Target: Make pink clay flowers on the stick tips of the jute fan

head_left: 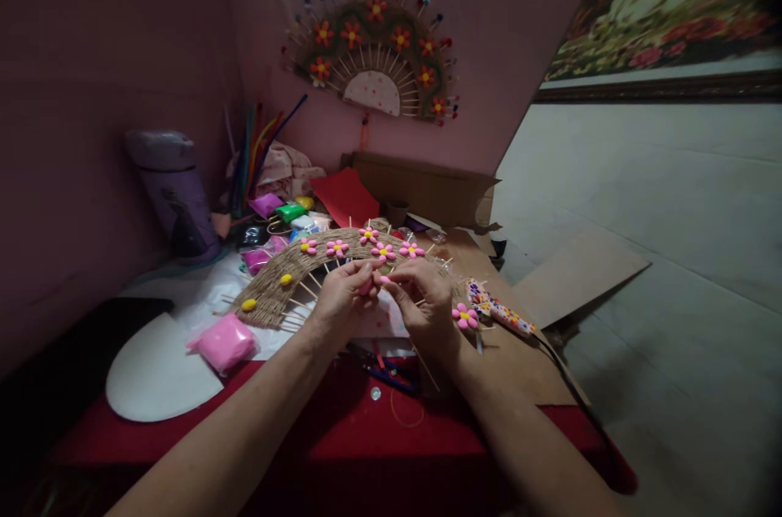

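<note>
My left hand [342, 293] and my right hand [421, 301] meet over a jute-wound arch [274, 293] set on wooden sticks. Between the fingertips of both hands sits a small piece of pink clay [372, 282], pinched from each side. Pink clay flowers [383, 251] with yellow centres lie along the arch's top, and yellow clay dots [248, 304] mark its left end. One more pink flower [465, 316] lies just right of my right hand.
A bag of pink clay [223, 342] rests on a white foam half-disc [152, 374]. Clay packets [287, 212], pipe cleaners [257, 151] and a purple bottle [174, 191] stand behind. A finished arch [375, 53] hangs on the pink board. A patterned tool [504, 315] lies at right.
</note>
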`<state>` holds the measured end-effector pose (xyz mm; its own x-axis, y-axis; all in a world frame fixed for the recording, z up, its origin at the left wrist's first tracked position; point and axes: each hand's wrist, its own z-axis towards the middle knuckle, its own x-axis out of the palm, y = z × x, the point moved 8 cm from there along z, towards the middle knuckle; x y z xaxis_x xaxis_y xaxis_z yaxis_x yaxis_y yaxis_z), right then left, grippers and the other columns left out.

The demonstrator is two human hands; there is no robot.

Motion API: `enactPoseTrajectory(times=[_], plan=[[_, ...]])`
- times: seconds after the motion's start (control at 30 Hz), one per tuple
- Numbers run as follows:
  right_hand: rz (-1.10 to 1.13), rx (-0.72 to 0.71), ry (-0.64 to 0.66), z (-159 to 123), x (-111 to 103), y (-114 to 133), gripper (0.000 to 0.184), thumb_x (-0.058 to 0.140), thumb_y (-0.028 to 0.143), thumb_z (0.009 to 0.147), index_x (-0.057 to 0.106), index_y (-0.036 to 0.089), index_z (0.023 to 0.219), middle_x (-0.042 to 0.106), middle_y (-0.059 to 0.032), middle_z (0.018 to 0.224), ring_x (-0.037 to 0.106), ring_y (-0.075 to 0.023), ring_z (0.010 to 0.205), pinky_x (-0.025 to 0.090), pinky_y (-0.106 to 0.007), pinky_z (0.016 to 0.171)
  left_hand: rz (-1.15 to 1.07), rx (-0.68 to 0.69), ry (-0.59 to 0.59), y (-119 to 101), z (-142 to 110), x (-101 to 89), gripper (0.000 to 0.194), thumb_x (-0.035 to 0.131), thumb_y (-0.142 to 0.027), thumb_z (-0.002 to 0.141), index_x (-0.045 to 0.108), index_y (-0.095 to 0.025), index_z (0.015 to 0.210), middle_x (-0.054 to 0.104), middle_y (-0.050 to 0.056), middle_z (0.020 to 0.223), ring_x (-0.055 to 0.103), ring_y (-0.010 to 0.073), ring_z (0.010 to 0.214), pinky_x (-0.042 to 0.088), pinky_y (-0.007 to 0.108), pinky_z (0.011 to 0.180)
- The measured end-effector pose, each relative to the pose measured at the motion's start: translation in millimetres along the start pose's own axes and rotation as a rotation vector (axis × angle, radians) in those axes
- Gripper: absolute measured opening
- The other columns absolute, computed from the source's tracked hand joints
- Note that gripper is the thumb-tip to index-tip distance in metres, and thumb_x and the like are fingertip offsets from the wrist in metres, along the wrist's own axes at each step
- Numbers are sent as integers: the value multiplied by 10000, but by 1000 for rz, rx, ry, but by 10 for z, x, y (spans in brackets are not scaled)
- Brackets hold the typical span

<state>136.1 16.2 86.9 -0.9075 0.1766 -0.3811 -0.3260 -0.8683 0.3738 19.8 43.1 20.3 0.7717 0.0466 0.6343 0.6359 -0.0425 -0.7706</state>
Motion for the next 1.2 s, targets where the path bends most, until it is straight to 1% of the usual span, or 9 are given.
enactPoseTrajectory(times=[0.07,0.2,0.37,0.47,0.63,0.7,0.9,1.1,1.2], plan=[[-32,-30,17,-6,19,8,26,588,188,818,590,192,793,615,-29,767,551,-158,741,447,-309,684,-15,-3,-14,-6,-3,-7,104,632,-148,720,651,-92,805,567,8,579,452,54,436,319,160,409],[-59,-23,-61,-19,-45,-16,32,599,163,808,587,191,816,613,-29,787,549,-152,740,446,-306,697,-44,-14,-14,-18,-6,-3,97,594,-137,751,643,-81,812,584,21,606,463,57,447,329,164,409],[-105,-13,-13,-25,-2,-26,33,585,174,821,583,187,791,611,-29,767,545,-154,737,441,-302,691,-78,-48,-31,11,0,-12,88,566,-86,743,638,-69,791,579,21,592,460,57,446,331,170,414],[-114,13,-91,-28,-65,-43,8,582,187,825,589,190,822,616,-34,790,551,-156,739,447,-301,678,-87,-55,-33,24,3,-17,90,563,-86,740,638,-69,787,602,38,622,466,60,456,318,171,411],[-137,15,-33,-20,-17,-46,24,589,195,822,601,195,801,624,-29,767,558,-161,743,447,-306,688,-51,-16,3,3,-6,10,129,655,-162,702,666,-81,802,607,33,629,458,59,468,331,180,437],[-129,26,-63,-21,-40,-53,11,597,190,814,602,194,806,625,-31,778,561,-162,746,451,-305,680,-24,8,25,1,-5,28,183,711,-228,672,674,-85,780,602,31,625,456,55,482,337,176,456],[-80,-4,-64,-5,-47,0,44,587,163,808,602,200,827,632,-29,803,567,-164,759,466,-318,698,-4,53,138,33,13,103,275,789,-262,586,582,-95,516,455,-28,500,404,35,495,299,151,464],[-72,-5,-51,8,-31,-16,54,581,160,814,618,198,810,634,-31,787,571,-166,771,470,-322,705,45,35,105,27,-1,109,289,789,-344,579,631,-103,606,495,-15,539,419,44,507,299,156,467],[-55,-11,-57,6,-33,-24,63,586,152,809,626,197,828,627,-35,806,573,-166,786,475,-320,702,90,38,130,26,-2,128,320,777,-372,592,596,-111,552,466,-22,509,386,42,478,243,163,428]])
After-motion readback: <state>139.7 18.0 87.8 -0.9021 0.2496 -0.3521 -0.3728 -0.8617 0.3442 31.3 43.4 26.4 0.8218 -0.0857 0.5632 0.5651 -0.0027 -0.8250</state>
